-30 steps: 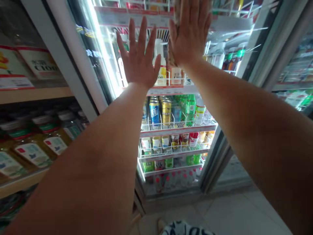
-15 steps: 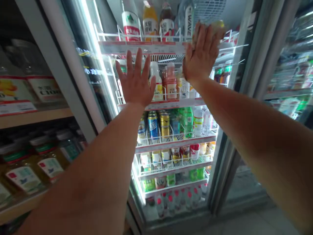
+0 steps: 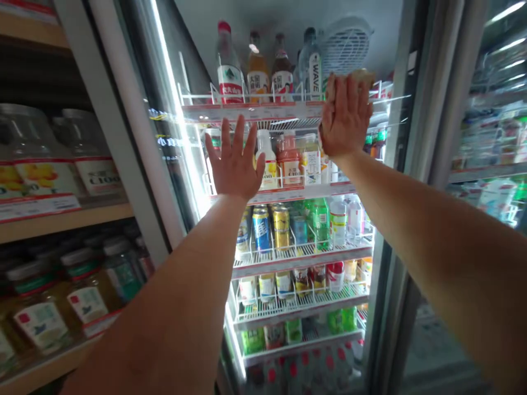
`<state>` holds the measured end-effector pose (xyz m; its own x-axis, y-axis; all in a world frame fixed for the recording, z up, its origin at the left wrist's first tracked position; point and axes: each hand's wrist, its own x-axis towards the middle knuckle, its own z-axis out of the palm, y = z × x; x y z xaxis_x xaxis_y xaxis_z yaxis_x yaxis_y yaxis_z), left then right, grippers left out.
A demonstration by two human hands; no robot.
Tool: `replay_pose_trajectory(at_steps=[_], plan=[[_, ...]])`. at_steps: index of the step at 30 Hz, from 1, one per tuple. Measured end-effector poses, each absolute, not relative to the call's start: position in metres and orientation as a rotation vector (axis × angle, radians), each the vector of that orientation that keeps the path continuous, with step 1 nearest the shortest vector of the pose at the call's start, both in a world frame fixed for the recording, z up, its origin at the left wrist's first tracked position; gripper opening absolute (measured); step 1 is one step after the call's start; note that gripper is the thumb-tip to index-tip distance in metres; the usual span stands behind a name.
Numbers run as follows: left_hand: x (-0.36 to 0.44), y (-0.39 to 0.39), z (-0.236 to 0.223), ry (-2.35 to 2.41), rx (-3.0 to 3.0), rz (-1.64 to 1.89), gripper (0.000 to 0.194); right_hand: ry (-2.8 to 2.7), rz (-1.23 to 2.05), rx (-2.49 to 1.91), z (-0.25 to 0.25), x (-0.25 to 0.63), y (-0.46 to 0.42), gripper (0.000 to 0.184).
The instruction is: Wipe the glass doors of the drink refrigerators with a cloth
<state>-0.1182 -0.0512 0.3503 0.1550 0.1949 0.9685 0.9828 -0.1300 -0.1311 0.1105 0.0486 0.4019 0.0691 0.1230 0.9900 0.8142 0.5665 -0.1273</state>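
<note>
Cloth [image 3: 365,78] (mostly hidden) behind right fingers [image 3: 352,99]

Bottles [image 3: 229,77] stand on a shelf [image 3: 263,113] above cans [image 3: 262,229].

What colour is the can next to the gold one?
Blue, with white markings; the head view shows it.

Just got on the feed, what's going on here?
Someone's right hand lies flat over what looks like a crumpled cloth, apparently against the glass front of a drinks fridge. The left hand holds nothing, its fingers spread, and seems to rest on the glass too. Bottles and cans stand on the shelves behind.
</note>
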Motion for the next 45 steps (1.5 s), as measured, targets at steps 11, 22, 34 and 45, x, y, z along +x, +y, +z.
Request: replay_pose_trajectory(at_steps=[11, 22, 34, 45], plan=[[-0.122, -0.046, 0.35, -1.143, -1.469, -1.046, 0.065, -1.716, -0.759, -0.604, 0.391, 0.167, 0.065, 0.056], [-0.123, -0.044, 0.349, -1.099, -1.416, -1.023, 0.063, -1.849, -0.982, -0.625, 0.387, 0.171, 0.062, 0.065], [-0.124, -0.045, 0.349, -1.102, -1.432, -1.071, 0.058, -1.331, -0.694, -0.786, 0.395, 0.123, 0.067, 0.064], [-0.123, -0.045, 0.35, -1.137, -1.409, -1.006, 0.059, -1.574, -0.821, -0.808, 0.4, 0.149, 0.063, 0.06]])
